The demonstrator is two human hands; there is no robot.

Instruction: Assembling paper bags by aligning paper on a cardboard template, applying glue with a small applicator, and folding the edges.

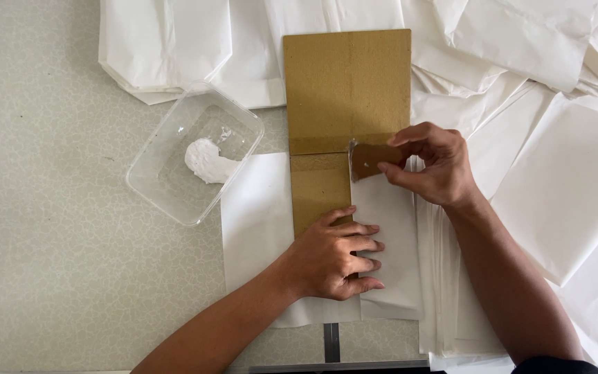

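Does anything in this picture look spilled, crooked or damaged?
Nothing looks spilled or damaged. The white paste stays inside the clear plastic tub, which sits at an angle to the table edge. The white paper sheets at right lie in loose, uneven piles. The cardboard strip lies straight.

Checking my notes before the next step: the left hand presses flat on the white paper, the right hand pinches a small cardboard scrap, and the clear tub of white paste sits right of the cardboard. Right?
Not quite. The head view shows the clear tub left of the cardboard, not right. The left hand and right hand are as stated.
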